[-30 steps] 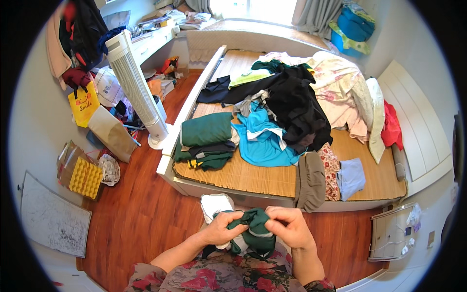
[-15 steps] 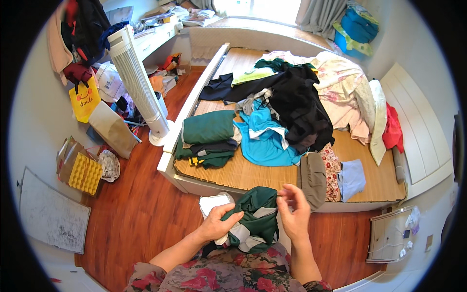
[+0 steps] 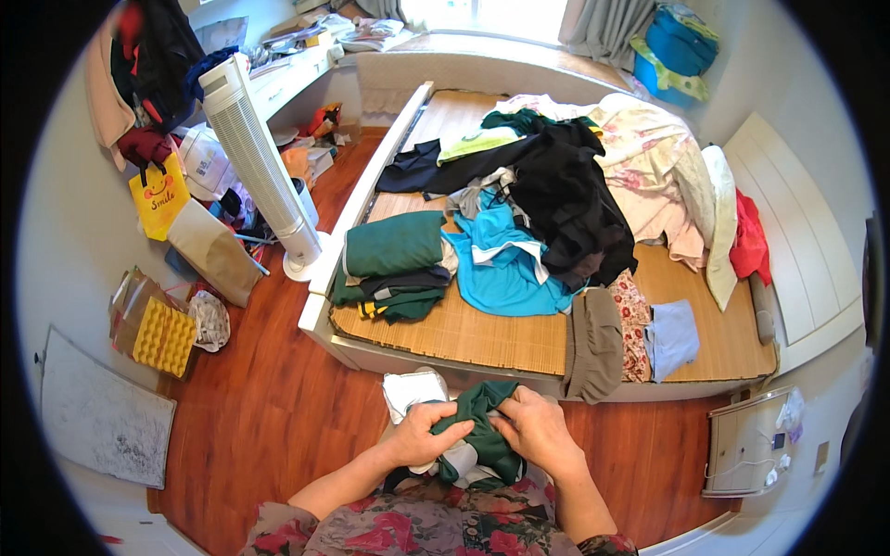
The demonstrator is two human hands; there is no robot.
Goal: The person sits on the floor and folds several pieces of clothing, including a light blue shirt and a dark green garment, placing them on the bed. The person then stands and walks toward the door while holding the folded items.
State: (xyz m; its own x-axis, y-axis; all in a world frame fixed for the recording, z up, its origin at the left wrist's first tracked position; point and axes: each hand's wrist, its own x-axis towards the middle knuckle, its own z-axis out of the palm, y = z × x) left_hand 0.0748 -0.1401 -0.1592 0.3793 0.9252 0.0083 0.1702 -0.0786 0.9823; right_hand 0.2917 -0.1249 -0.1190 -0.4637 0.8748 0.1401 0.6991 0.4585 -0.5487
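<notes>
A dark green garment (image 3: 489,403) with grey-white panels is bunched up in front of my body, above my lap. My left hand (image 3: 422,435) grips its left side, thumb on top. On the other side, my right hand (image 3: 538,428) pinches the cloth near its upper right edge. Both hands hide part of the garment, so its exact kind does not show. Just beyond my left hand is a white thing (image 3: 411,391) with a dark edge, partly covered. Past the garment, on the bed's near edge, hang folded brown trousers (image 3: 593,347).
On the bed mat (image 3: 436,338) lie a stack of folded green clothes (image 3: 394,246), a blue shirt (image 3: 505,269), a black garment pile (image 3: 570,199), a floral folded piece (image 3: 633,324) and a light blue one (image 3: 671,340). A white tower fan (image 3: 264,167) stands left of the bed.
My right hand has moved down and left and closed on the green garment, where before its fingers were raised beside it. The garment is more gathered and sits slightly lower.
</notes>
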